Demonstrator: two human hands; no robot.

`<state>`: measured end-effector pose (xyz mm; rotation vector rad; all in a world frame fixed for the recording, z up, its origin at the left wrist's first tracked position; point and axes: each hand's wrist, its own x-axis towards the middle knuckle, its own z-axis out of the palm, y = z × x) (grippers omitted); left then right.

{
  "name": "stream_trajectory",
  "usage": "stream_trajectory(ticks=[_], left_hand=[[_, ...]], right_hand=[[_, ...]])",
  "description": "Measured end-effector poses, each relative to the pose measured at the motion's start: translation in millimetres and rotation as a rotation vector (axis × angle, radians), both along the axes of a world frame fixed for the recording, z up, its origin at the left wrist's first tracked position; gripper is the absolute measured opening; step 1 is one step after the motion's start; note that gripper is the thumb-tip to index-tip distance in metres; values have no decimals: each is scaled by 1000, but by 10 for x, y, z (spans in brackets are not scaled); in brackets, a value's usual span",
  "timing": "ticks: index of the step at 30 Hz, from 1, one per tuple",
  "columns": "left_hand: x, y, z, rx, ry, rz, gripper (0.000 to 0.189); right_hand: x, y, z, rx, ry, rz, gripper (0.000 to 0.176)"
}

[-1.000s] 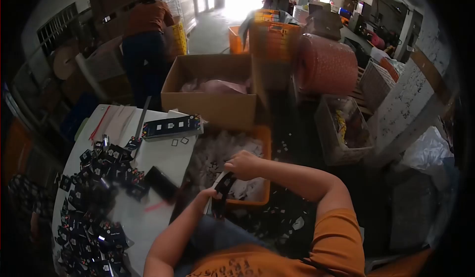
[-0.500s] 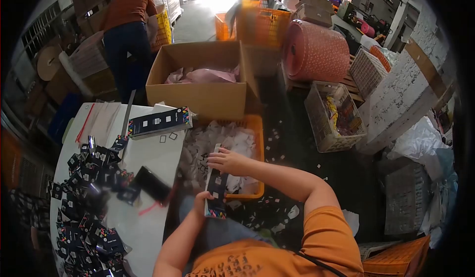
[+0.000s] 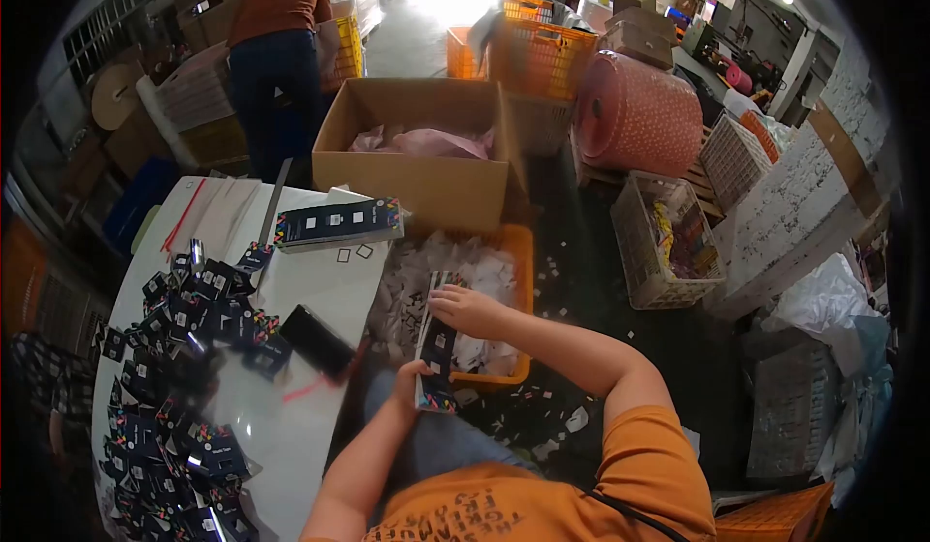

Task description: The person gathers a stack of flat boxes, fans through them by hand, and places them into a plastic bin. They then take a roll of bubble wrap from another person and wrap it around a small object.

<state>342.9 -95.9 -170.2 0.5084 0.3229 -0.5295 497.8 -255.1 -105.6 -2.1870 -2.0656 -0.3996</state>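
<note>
Since a second ago the black card strip has gone from a bend to a straight line, and we now hold it on end, running from six to twelve o'clock between our hands. Our left hand pinches its lower end, thumb against curled fingers, just above our lap. Our right hand grips it near the top, fingers pressed together across its face, with a short length of strip showing above them.

Behind the strip, at twelve o'clock from our hands, sits the orange crate, heaped with white paper scraps; our right forearm crosses its near rim. Past the crate at twelve stands the cardboard box with pink wrapping inside.

At nine o'clock the white table carries a black flat device just beside our left hand, a wide pile of small black cards farther out, and a stack of long black strips at eleven. At two o'clock a white wire basket stands on the floor, and beyond it a pink bubble-wrap roll. Far off at eleven a co-worker in an orange shirt bends over cartons, well apart from us.
</note>
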Motion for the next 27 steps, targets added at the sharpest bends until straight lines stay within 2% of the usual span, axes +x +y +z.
stream_trajectory(ticks=[3,6,9,11,12,15,17,19,22,27], left_hand=[[-40,11,61,106,83,21,50],[-25,34,-44,27,61,17,47],[-17,67,-25,34,118,62,44],[-35,36,29,104,113,26,40],[-44,32,50,176,112,-16,36],[-58,56,-13,158,21,-42,36],[-78,48,25,134,-28,-41,36],[-85,46,34,130,50,3,37],[-87,33,45,94,68,77,38],[-83,57,-4,47,18,16,38]], right_hand=[[-24,21,23,4,-22,-1,34],[-29,20,-29,31,-63,-14,30],[-15,13,-35,-41,21,-30,29],[-27,31,66,-194,273,-176,26],[-17,49,124,-195,267,-167,26],[0,114,174,15,195,-70,34],[24,105,144,-27,156,-43,36],[47,135,152,-68,111,-7,37],[12,135,133,59,32,29,35],[-3,119,194,15,-55,35,34]])
